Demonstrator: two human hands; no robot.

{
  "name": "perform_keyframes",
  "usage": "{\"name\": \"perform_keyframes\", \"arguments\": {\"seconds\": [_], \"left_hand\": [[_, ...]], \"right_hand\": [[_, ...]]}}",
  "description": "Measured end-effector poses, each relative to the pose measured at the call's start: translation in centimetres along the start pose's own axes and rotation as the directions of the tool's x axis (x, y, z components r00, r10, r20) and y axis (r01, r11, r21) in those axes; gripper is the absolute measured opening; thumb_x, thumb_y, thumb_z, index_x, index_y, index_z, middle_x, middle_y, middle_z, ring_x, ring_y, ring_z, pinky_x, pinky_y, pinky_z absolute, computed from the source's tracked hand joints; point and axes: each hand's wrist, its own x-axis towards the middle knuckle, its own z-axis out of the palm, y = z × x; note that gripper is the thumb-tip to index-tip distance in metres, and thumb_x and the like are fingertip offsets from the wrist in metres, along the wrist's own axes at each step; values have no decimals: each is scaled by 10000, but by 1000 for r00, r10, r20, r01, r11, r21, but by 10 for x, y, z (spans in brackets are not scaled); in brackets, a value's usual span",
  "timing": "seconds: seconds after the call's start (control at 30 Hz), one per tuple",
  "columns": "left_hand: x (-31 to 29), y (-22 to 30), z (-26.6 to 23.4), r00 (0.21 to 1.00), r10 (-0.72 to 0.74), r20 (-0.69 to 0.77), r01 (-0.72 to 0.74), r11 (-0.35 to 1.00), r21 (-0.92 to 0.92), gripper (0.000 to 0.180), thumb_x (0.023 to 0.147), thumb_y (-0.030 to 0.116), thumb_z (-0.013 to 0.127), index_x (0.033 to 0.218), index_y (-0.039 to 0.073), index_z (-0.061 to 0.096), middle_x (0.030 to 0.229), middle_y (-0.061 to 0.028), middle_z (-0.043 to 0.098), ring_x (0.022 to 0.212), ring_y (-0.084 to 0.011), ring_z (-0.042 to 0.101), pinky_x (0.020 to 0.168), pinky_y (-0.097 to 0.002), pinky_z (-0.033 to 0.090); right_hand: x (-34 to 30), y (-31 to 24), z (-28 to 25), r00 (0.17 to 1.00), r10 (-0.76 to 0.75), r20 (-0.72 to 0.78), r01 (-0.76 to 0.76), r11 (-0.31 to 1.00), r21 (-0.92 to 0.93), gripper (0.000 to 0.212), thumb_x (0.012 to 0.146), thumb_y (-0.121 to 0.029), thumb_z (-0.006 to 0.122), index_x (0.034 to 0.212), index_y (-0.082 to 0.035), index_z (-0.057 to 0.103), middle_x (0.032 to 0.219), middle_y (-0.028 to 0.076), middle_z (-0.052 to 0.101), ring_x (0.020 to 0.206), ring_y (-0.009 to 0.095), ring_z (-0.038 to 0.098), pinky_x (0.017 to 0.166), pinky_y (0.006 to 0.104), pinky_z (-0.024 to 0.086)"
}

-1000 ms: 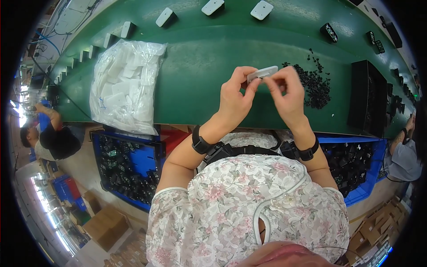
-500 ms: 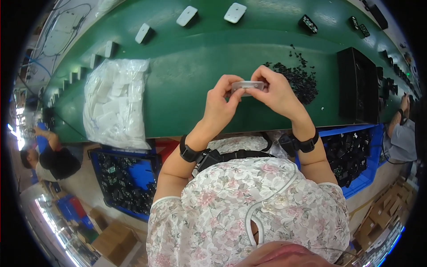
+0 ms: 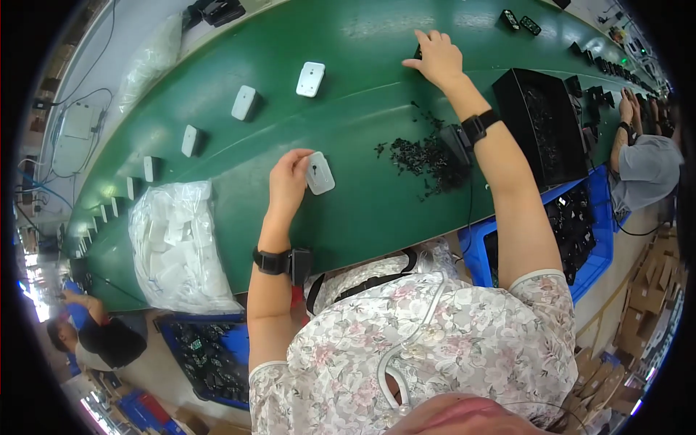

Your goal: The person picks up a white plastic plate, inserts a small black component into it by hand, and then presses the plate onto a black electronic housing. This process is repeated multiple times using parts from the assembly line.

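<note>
Pinching a white rounded plate (image 3: 322, 178) at its left edge, the left hand's (image 3: 287, 180) fingers are nearly together, left of the small black parts (image 3: 420, 156) on the green bench (image 3: 355, 217). The right hand (image 3: 441, 62) reaches to the far side, fingers partly spread at a mostly hidden dark piece (image 3: 418, 53); whether they grip it, I cannot tell. Held by one edge, the plate might tip and spill the tiny black piece (image 3: 315, 169) on it. The boxy wrist device (image 3: 454, 145), if lowered, could scatter the black parts.
</note>
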Motion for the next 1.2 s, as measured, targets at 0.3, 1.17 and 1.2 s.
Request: {"name": "perform_keyframes", "arguments": {"seconds": [0.3, 1.17, 1.2], "left_hand": [[-25, 37, 24, 952, 273, -140, -113, 735, 669, 586, 754, 294, 724, 1217, 28, 484, 1045, -148, 505, 916, -322, 526, 741, -394, 460], [-33, -4, 2, 847, 518, -121, -473, 838, 274, 483, 760, -117, 432, 1188, 53, 581, 1273, -99, 564, 1191, -306, 513, 957, -401, 427], [-34, -5, 1, 848, 515, -125, -469, 840, 274, 483, 760, -117, 432, 1188, 53, 581, 1273, -99, 564, 1191, -306, 513, 957, -401, 427]], "right_hand": [[-21, -34, -22, 962, 34, 272, -247, 537, 806, 392, 792, -262, 722, 1076, -54, 550, 1044, 72, 542, 971, 154, 537, 796, 296, 464], [-117, -142, -53, 810, -584, 54, 382, 595, 707, 360, 798, -77, 646, 1152, -56, 585, 1100, 97, 594, 1026, 284, 559, 869, 356, 469], [-117, -143, -53, 808, -586, 61, 378, 595, 709, 358, 798, -77, 646, 1150, -57, 586, 1096, 95, 594, 1021, 282, 560, 865, 355, 470]]}}
